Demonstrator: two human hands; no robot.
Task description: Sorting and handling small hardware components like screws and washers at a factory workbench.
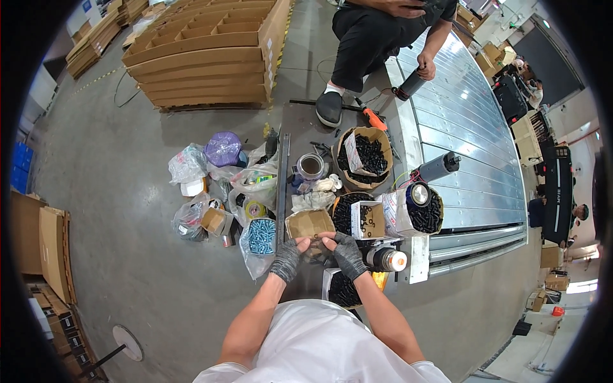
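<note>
In front of me stands a small open cardboard box (310, 223), with little visible inside it. My left hand (287, 260), in a grey fingerless glove, is closed at the box's near left edge, thumb pointing inward. My right hand (347, 255), gloved alike, pinches the near right edge; the two thumbs almost meet. Below the thumbs lies something dark and partly see-through that I cannot make out. Just right of the box are a container of black bolts (345, 214) and a white box of small black rings (369, 221). Blue screws (262, 236) fill a bagged box on the left.
Larger cartons of black bolts (367, 156) stand farther off. A thermos (386, 259) lies by my right hand. A metal roller conveyor (466, 159) runs along the right. Across from me, a co-worker's hand (426, 66) grips a black cylinder. Plastic bags (191, 217) cover the left floor.
</note>
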